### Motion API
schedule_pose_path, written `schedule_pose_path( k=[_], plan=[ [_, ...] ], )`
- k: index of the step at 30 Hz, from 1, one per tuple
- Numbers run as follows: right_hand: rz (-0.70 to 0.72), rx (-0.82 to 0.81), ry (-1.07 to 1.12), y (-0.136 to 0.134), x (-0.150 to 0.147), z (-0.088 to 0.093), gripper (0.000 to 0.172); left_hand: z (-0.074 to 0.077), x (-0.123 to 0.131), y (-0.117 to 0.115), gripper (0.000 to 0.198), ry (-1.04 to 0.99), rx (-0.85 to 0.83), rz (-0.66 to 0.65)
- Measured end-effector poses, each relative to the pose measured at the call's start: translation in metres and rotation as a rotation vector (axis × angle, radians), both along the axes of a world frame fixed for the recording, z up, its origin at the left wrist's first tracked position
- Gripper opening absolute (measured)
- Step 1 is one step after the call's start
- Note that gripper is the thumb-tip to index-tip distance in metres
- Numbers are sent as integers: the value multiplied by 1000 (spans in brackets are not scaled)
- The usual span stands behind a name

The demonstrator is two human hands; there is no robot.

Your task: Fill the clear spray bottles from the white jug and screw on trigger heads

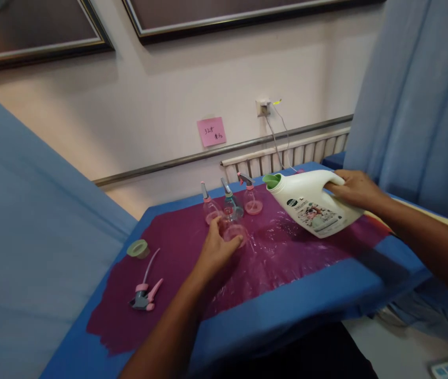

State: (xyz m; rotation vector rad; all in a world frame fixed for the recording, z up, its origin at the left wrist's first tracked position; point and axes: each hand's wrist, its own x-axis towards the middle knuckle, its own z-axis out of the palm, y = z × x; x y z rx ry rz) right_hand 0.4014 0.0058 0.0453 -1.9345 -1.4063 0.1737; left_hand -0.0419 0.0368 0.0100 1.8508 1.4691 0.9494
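While my right hand (350, 188) is clamped on this tilted jug (314, 206), my left hand (218, 246) has got thumb and fingers round a bottle (236, 232).

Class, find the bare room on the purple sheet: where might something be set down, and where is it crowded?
Free: the purple sheet between the loose spray head and the left hand; also its shiny front part, between the blue cloth and the held white jug. Crowded: the back, where three spray bottles cluster behind the clear container in that hand.
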Motion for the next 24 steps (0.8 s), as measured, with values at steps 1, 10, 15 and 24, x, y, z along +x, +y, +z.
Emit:
schedule_pose_path(
  k=[1,10,15,24],
  plan=[
    [12,-26,-41,1,0,6,36,4,-2,-1,84,5,11,-1],
    [188,-185,-392,8,-14,27,41,34,-14,-31,83,159,115,-50],
    [172,-221,-497,11,-30,24,51,40,-20,-41,84,249,156,-61],
    [188,-245,-608,11,-49,32,59,40,-18,-27,73,411,229,-121]
  ],
)
